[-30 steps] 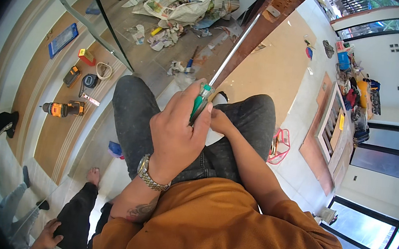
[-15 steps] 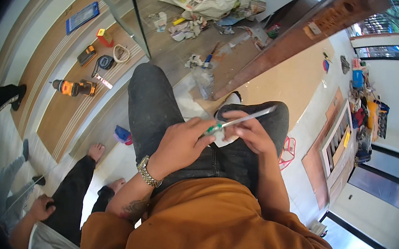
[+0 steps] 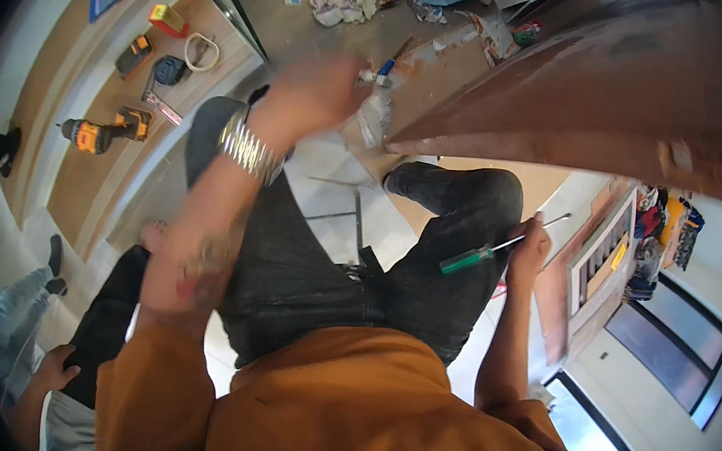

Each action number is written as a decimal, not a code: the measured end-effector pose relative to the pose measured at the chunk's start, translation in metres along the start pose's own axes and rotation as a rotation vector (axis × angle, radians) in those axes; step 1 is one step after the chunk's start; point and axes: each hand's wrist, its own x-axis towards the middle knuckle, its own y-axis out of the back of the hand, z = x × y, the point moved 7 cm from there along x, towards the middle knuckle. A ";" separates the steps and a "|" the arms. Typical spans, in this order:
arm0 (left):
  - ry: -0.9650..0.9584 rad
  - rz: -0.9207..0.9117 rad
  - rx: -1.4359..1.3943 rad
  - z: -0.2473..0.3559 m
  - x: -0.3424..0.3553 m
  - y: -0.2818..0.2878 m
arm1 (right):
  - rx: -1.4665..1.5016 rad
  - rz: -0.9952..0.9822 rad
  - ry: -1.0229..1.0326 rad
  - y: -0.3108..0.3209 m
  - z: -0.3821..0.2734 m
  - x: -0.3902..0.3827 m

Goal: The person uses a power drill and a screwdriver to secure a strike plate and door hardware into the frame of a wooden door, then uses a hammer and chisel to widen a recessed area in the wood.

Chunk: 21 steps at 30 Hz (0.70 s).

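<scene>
My right hand (image 3: 530, 250), over my right knee, is closed around the shaft of a screwdriver. The green translucent handle of this screwdriver (image 3: 467, 260) points left over my thigh, while its bare metal tip sticks out past the fingers to the right. My left hand (image 3: 318, 96), with a metal watch (image 3: 249, 149) at the wrist, is raised in front of my left knee. Motion smears its fingers, so what they do is unclear. Beyond it lies a blue-handled tool (image 3: 387, 66) among scraps on the floor.
A brown wooden panel (image 3: 607, 93) slants across the upper right. On the steps at left lie a cordless drill (image 3: 100, 133), a battery (image 3: 134, 56), a tape measure (image 3: 168, 71) and a red-yellow box (image 3: 168, 20). Another person's hand (image 3: 57, 367) rests at lower left.
My left hand has left the screwdriver and swung forward and left. The right hand has moved right with the screwdriver, now handle toward the left. The brown panel looms larger in view.
</scene>
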 end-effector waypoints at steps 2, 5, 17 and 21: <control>-0.036 -0.002 0.023 -0.046 0.098 -0.037 | -0.123 0.086 0.141 -0.027 0.010 0.021; 0.058 -0.072 -0.061 -0.129 0.219 -0.118 | -0.277 0.059 0.090 -0.050 0.015 0.053; 0.374 -0.390 -0.106 -0.260 0.354 -0.455 | -0.669 0.113 0.440 -0.055 0.087 0.103; 0.504 -0.470 -0.010 -0.299 0.367 -0.475 | -0.662 0.047 0.355 -0.039 0.105 0.102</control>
